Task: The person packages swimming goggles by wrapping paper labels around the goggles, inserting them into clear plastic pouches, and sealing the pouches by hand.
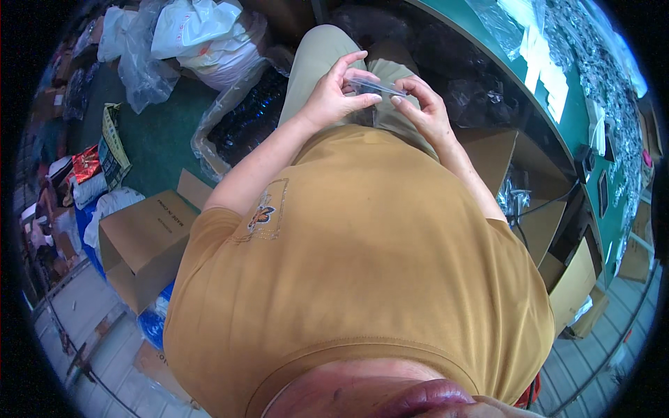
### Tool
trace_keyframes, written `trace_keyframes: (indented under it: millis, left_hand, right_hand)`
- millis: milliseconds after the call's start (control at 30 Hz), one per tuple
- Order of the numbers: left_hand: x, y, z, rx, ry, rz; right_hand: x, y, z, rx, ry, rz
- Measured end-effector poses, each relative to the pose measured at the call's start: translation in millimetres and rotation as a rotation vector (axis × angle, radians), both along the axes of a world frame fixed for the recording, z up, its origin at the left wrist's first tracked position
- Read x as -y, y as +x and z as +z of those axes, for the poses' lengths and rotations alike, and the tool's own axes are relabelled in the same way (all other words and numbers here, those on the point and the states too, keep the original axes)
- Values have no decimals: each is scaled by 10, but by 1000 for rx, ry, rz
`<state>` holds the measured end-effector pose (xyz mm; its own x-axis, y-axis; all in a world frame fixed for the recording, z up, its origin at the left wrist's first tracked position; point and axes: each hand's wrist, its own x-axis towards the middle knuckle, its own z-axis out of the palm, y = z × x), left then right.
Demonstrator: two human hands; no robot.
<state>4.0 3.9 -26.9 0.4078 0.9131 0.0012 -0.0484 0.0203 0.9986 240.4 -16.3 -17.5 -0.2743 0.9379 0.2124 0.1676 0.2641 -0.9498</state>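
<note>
1. One thin, clear plastic piece [378, 86] is lying between the person's hands, above the lap; from here I'm not able to tell whether anything is sitting inside it.
2. The left hand [336, 94] is holding its left end, the thumb reaching along below and the index finger lifting away above, so the grip is looking fairly loose.
3. The right hand [426, 110] is pinching the other end narrowly between thumb and forefinger.
4. Both forearms are running forward past a mustard-brown shirt [390, 230], and the beige trousers [315, 66] are showing beneath the hands.
5. Over to the right, a green surface [577, 122] is curving round, carrying white paper strips [547, 76] and a long heap of crinkled clear plastic [606, 76].
6. Below its edge, an open cardboard box [488, 150] is standing near the right forearm, with a black cable [554, 205] trailing just beyond.
7. On the left, white plastic bags [202, 35] are piling up near the far end, and dark glossy material [247, 115] is resting beside the left leg, edged by clear plastic.
8. Nearer the left elbow, a brown carton [146, 233] is sitting with its flaps open.
</note>
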Motion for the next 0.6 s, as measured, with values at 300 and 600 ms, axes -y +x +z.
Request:
trace_keyframes:
  millis: [300, 600]
  left_hand:
    - [-3, 8, 3, -2, -17, 5]
    - [15, 25, 27, 19, -24, 5]
  right_hand:
    - [-11, 12, -115, 21, 62, -28]
    - [-5, -20, -60, 66, 96, -27]
